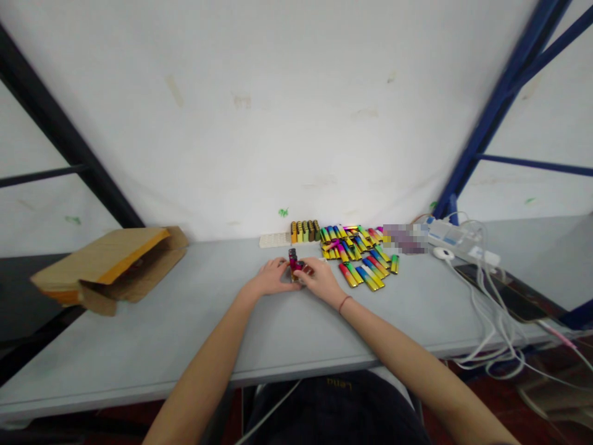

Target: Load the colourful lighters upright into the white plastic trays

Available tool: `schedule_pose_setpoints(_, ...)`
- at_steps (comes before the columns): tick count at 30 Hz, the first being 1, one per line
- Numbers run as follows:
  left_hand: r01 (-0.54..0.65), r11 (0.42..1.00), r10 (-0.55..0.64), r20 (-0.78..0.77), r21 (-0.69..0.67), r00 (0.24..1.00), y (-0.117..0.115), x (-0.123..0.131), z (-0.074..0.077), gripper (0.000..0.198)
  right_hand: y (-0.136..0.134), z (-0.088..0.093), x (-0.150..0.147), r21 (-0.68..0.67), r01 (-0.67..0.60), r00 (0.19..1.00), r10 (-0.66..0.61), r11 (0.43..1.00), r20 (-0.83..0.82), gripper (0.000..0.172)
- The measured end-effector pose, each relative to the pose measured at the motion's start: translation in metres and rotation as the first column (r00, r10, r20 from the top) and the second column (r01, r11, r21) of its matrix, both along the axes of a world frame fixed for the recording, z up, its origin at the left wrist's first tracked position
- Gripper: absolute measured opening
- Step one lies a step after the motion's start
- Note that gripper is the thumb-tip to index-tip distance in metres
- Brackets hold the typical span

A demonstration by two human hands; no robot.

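My left hand [272, 278] and my right hand [320, 278] meet near the middle of the grey table [185, 337]. Between them are a few small lighters [293, 261], dark on top with magenta bodies. Both hands have their fingers closed around these, though some fingertips are hidden. Just behind, a white tray with holes [274, 240] lies by the wall. Beside it several yellow and olive lighters [306, 231] stand upright in rows. To the right of my hands lies a loose pile of shiny, many-coloured lighters [373, 272].
An open cardboard box [115, 259] lies at the left. At the right are a white power strip [458, 240], tangled white cables [486, 303] and a dark phone-like device [514, 293]. A white wall backs the table, with a blue metal post [491, 111] at the right.
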State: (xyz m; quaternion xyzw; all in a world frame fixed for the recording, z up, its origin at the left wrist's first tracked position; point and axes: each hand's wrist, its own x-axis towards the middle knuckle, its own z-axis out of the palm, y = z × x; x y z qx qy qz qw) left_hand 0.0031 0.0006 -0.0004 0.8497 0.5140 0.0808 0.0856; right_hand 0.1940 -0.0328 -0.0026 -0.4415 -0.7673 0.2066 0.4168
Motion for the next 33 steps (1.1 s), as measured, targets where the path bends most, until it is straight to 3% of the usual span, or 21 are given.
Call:
schedule_pose_setpoints(5, -0.003, 1.000, 0.003, 0.041, -0.002, 0.999, 0.001, -0.003, -0.006, 0.067, -0.002, 0.018, -0.009, -0.032, 0.036, 0.967, -0.027, 0.999, 0.252, 0.026)
schedule_pose_setpoints(10, 0.000, 1.000, 0.004, 0.120, -0.031, 0.993, 0.004, -0.009, -0.008, 0.078, -0.008, 0.041, 0.022, 0.027, 0.060, 0.884, -0.065, 0.998, 0.464, 0.027)
schedule_pose_setpoints(15, -0.048, 0.997, 0.054, 0.104, -0.055, 0.993, 0.002, -0.013, -0.004, 0.081, -0.018, 0.045, 0.073, -0.073, 0.328, 0.628, -0.160, 0.942, 0.762, 0.023)
schedule_pose_setpoints(18, -0.071, 0.996, 0.076, 0.084, -0.061, 0.994, -0.001, -0.012, -0.002, 0.080, -0.023, 0.036, 0.085, -0.071, 0.401, 0.559, -0.182, 0.913, 0.809, 0.024)
schedule_pose_setpoints(27, -0.070, 0.998, 0.070, 0.055, 0.007, 0.996, -0.008, -0.005, -0.009, 0.080, -0.019, 0.012, 0.074, 0.005, 0.407, 0.588, -0.266, 0.914, 0.764, 0.023)
schedule_pose_setpoints(33, -0.020, 1.000, 0.021, 0.064, -0.012, 0.998, -0.004, -0.009, -0.013, 0.076, -0.016, -0.006, 0.074, 0.015, 0.464, 0.754, -0.404, 0.886, 0.517, 0.012)
